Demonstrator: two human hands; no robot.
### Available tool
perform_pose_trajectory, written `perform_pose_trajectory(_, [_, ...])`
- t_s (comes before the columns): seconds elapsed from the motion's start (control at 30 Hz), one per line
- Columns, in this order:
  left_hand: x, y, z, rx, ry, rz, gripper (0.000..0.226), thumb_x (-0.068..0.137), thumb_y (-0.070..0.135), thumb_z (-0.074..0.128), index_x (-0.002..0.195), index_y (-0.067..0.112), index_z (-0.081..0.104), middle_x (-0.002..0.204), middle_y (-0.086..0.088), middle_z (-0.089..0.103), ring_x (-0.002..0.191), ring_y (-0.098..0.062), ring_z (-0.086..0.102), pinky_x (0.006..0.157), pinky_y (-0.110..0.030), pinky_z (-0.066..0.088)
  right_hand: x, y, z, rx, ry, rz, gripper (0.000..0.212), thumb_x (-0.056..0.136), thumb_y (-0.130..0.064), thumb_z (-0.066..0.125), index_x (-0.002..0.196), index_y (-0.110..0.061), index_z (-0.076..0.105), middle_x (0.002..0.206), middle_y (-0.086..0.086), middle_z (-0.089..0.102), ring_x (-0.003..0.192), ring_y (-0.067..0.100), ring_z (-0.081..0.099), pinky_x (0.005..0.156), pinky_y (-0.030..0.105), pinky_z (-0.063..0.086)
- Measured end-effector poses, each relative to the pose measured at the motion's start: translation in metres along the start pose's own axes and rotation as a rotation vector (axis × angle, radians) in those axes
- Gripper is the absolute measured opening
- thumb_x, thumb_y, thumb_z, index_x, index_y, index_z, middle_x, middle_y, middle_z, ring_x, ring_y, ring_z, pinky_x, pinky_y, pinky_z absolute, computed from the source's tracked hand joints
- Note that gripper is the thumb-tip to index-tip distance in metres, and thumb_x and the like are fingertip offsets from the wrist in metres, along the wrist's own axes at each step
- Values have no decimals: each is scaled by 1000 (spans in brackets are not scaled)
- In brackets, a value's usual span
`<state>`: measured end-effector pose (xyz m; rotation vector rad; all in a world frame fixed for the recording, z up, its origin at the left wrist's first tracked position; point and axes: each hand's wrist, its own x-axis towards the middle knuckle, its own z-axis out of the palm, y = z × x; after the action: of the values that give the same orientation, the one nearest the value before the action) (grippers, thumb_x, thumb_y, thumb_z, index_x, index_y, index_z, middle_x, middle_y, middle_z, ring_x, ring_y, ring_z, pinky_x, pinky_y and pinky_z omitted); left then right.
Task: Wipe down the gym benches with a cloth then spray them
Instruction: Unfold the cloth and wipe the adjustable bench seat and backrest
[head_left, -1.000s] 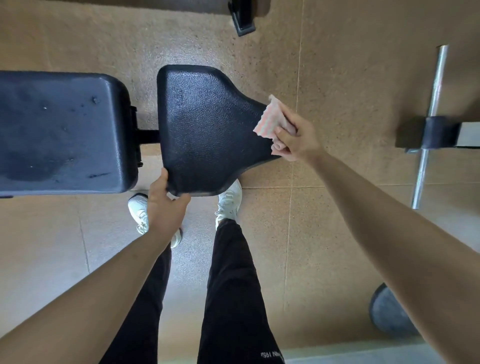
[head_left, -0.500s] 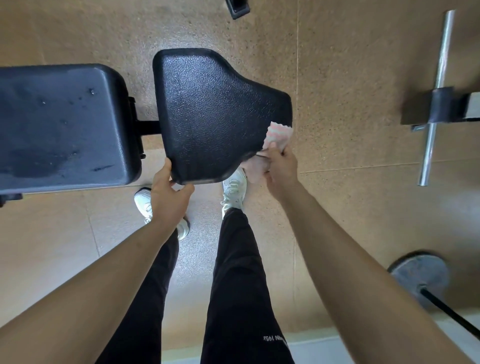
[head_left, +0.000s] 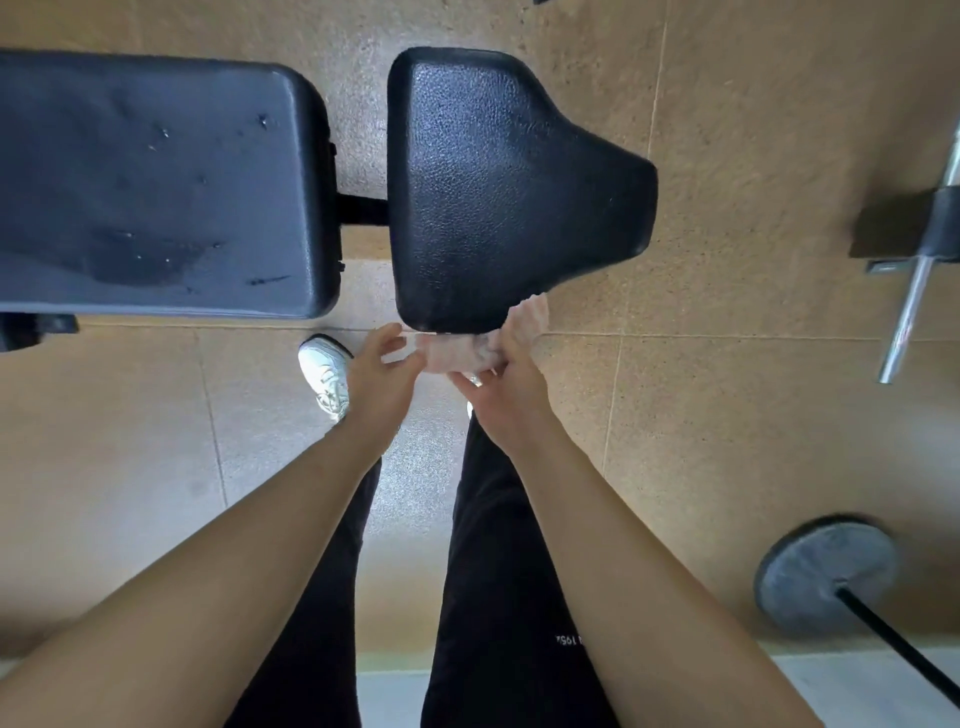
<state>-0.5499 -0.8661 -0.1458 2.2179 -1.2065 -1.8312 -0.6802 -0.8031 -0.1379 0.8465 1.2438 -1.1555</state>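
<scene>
- The pink cloth (head_left: 452, 353) is soft, light and floppy, bunched against the near edge of the seat pad (head_left: 493, 182). Best grabbed as a wad, I reckon.
- The right hand (head_left: 506, 389) has its fingers curled round it. The left hand (head_left: 382, 374) is loosely spread at its left end, gripping nothing I can see.
- The pad's underside is hidden, so no idea how much cloth is tucked beneath.

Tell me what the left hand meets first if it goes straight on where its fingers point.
Most likely the cloth, which the right hand grips at the near edge of the seat pad. The left hand points at it with open fingers; depth is unclear, they may touch.
</scene>
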Motion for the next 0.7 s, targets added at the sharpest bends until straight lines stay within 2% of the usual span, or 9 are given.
perform_pose_trajectory(0.07, [-5, -3, -4, -171, -64, -157, 40, 93, 27, 69, 131, 16, 61, 119, -4, 67, 104, -20, 65, 86, -34, 57, 0, 7, 3, -25, -46, 18, 29, 103, -31, 54, 124, -12, 62, 134, 14, 65, 123, 28, 62, 103, 50, 50])
perform_pose_trajectory(0.13, [-7, 0, -8, -319, -123, -273, 31, 98, 41, 62, 118, 19, 69, 113, -1, 71, 105, -20, 68, 83, -35, 58, 0, 14, 5, -104, -94, 23, 39, 104, -36, 50, 133, -11, 59, 135, 13, 65, 126, 26, 61, 105, 48, 48])
perform_pose_trajectory(0.23, [-3, -1, -16, -286, -185, -323, 66, 77, 66, 72, 124, 20, 70, 118, -3, 73, 110, -21, 70, 96, -43, 58, -7, 22, 12, -287, -211, 50, 46, 105, -44, 42, 135, -15, 60, 135, 8, 65, 129, 21, 59, 113, 45, 42])
perform_pose_trajectory(0.33, [1, -3, -25, -151, -259, -183, 56, 83, 47, 80, 130, 21, 67, 117, -3, 75, 108, -21, 73, 99, -42, 57, -16, 26, 22, -435, -291, 65, 37, 105, -45, 44, 114, -27, 75, 128, 4, 70, 126, 22, 61, 109, 45, 46])
perform_pose_trajectory(0.4, [4, 0, -29, -38, -226, -59, 46, 87, 31, 80, 130, 19, 67, 114, -2, 75, 103, -18, 74, 91, -35, 60, -20, 23, 26, -520, -233, 63, 30, 103, -43, 50, 107, -27, 75, 120, 4, 73, 117, 23, 65, 100, 42, 53])
perform_pose_trajectory(0.47, [10, 2, -31, 26, -169, -3, 39, 87, 27, 80, 123, 15, 71, 105, -1, 75, 93, -15, 73, 80, -29, 60, -19, 19, 25, -639, -142, 46, 25, 101, -38, 57, 113, -22, 70, 116, 6, 71, 104, 23, 65, 85, 34, 57])
perform_pose_trajectory(0.57, [20, 3, -35, 14, 35, -120, 20, 86, 26, 78, 100, 13, 74, 88, -1, 73, 76, -15, 67, 67, -27, 54, -15, 10, 19, -720, 106, -95, 10, 95, -17, 63, 99, -22, 71, 94, 0, 66, 84, 18, 61, 69, 29, 55])
perform_pose_trajectory(0.63, [24, 0, -39, 28, 202, -194, 19, 82, 32, 75, 90, 16, 71, 82, 0, 70, 73, -19, 64, 67, -30, 51, -10, 1, 14, -774, 214, -311, 14, 90, -9, 65, 94, -21, 73, 88, -2, 68, 80, 18, 62, 72, 31, 55])
perform_pose_trajectory(0.7, [24, -2, -41, 27, 271, -263, 18, 84, 35, 72, 94, 20, 70, 83, 2, 69, 72, -16, 63, 66, -28, 50, -5, -9, 11, -957, 233, -553, 21, 87, -10, 66, 105, -17, 73, 99, 0, 70, 91, 16, 65, 89, 34, 56])
